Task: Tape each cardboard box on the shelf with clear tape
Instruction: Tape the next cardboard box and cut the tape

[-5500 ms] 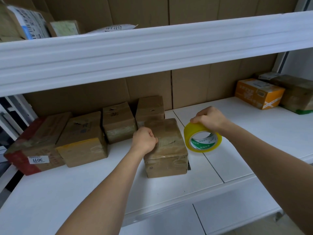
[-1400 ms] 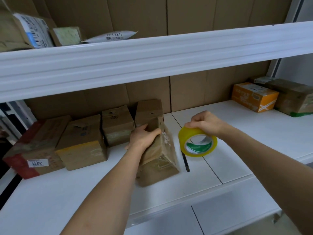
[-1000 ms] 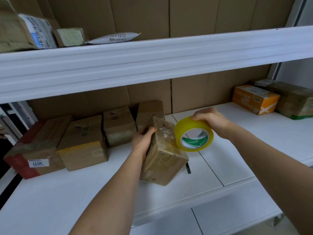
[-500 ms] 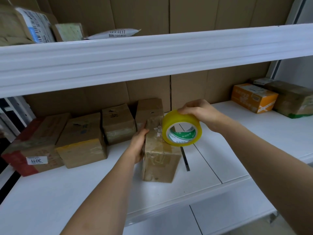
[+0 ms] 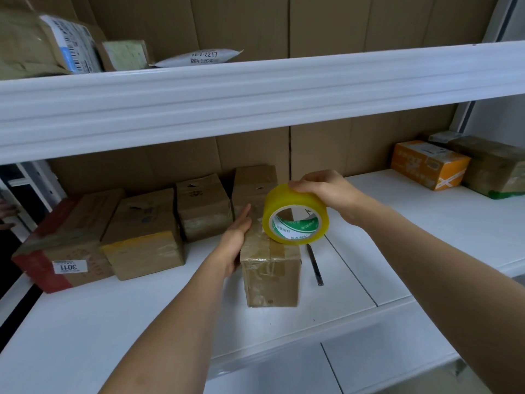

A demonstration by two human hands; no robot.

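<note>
A small brown cardboard box point(image 5: 271, 275) wrapped in clear tape stands on its narrow side on the white shelf point(image 5: 142, 317). My left hand point(image 5: 234, 237) lies flat against the box's left side, fingers straight. My right hand point(image 5: 324, 191) grips a yellowish roll of clear tape point(image 5: 295, 216) from above and holds it on the top of the box. Behind stand three more brown boxes: one point(image 5: 203, 206) just left, one point(image 5: 254, 184) at the back, and a wider one point(image 5: 142, 231) with a yellow edge.
A red-edged box point(image 5: 62, 245) with a white label sits at the far left. A dark thin tool point(image 5: 314, 263) lies on the shelf right of the box. An orange box point(image 5: 429, 163) and a brown parcel point(image 5: 494, 166) stand far right. Parcels lie on the upper shelf point(image 5: 255, 89).
My left hand tipped the box up from lying flat to standing on its side. My right hand brought the tape roll leftward onto the box's top.
</note>
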